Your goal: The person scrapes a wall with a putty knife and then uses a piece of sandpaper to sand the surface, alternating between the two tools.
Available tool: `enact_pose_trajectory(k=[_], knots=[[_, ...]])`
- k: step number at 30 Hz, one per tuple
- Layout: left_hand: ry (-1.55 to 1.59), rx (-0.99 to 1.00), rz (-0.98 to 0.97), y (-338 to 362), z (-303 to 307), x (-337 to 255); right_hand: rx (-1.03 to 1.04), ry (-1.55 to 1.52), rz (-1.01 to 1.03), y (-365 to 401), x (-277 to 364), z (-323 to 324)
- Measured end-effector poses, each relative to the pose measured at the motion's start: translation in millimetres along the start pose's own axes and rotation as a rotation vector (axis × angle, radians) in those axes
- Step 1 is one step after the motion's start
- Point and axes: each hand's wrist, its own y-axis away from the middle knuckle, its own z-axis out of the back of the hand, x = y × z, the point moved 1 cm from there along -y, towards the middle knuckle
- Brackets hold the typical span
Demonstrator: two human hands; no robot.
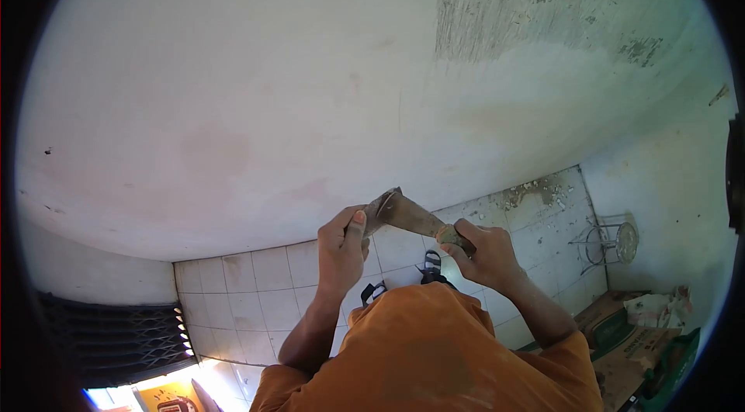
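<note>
My right hand (485,253) is closed round the handle of a dirty scraper (415,218), whose grey blade widens toward the upper left. My left hand (342,251) is closed, thumb on top, on a dark grey flared piece (376,214). Its exact kind I cannot make out, as the fingers cover part of it. The wide end of the scraper blade meets this piece between my hands, in front of my chest. Behind both stands a pale wall (295,102), with a rough scraped patch (512,1) at upper right.
Plaster crumbs (543,193) lie on the tiled floor (268,288) along the wall. At right a round metal stool (625,243) lies tipped near the corner, with flattened cardboard (632,354) below it. A dark folding gate (112,338) is at lower left.
</note>
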Motion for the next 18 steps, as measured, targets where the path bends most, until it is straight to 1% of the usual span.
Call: enact_pose_trajectory(k=[1,2,5,7,8,10,11,13,14,15,18], knots=[[0.025,-0.008,-0.007,-0.3,2.9,0.5,0.008,-0.003,0.011,-0.3,2.1,3.0],[0.028,0.024,0.014,-1.1,6.0,-4.0,0.01,-0.008,0.017,-0.5,3.9,3.7],[0.047,0.074,0.079,5.3,9.9,-9.5,0.127,0.103,0.073,-1.5,4.3,1.6],[0.041,0.08,0.087,5.4,8.8,-9.6,0.104,0.265,-0.044,-10.1,-17.4,1.2],[0.034,0.067,0.059,7.1,11.3,-9.1,0.091,0.348,-0.1,-15.4,-34.8,2.9],[0.002,0.06,0.003,7.8,20.7,-8.8,0.019,0.266,-0.166,-18.2,-72.5,11.4],[-0.01,0.046,0.011,3.9,23.1,-7.5,-0.004,0.288,-0.132,-14.0,-72.6,11.7],[-0.04,0.007,0.041,-1.4,28.0,-3.9,0.111,0.114,-0.059,-8.7,-31.6,21.8],[-0.017,0.069,0.071,-0.8,29.6,-4.6,0.164,0.022,-0.033,-5.5,-7.1,22.9],[0.006,0.134,0.098,-1.0,27.6,-6.2,0.144,0.055,0.103,-4.1,8.4,21.8],[0.09,0.304,0.155,3.0,29.1,-9.1,0.253,0.184,0.095,-13.7,14.4,12.1]])
